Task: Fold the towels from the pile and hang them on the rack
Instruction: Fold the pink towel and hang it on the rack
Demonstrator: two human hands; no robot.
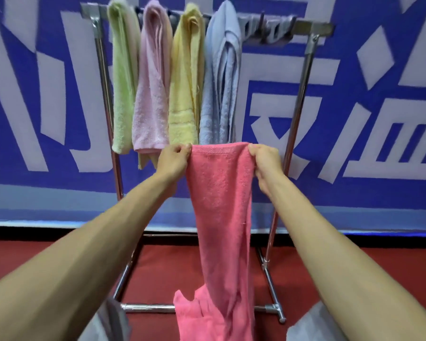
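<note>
A coral-pink towel (219, 198) hangs long and narrow between my hands in front of the metal rack (305, 28). My left hand (174, 159) pinches its top left corner and my right hand (265, 159) pinches the top right corner, holding the top edge level below the hung towels. The towel's lower end bunches near the bottom of the view. On the rack's top bar hang a green towel (122, 77), a pale pink towel (153, 89), a yellow towel (186, 82) and a light blue towel (220, 82), side by side from the left.
The right part of the rack's top bar carries grey clips (268, 29) and no towel. A blue and white banner (354, 94) stands behind the rack. The rack's base frame (271, 308) rests on red floor (194, 267).
</note>
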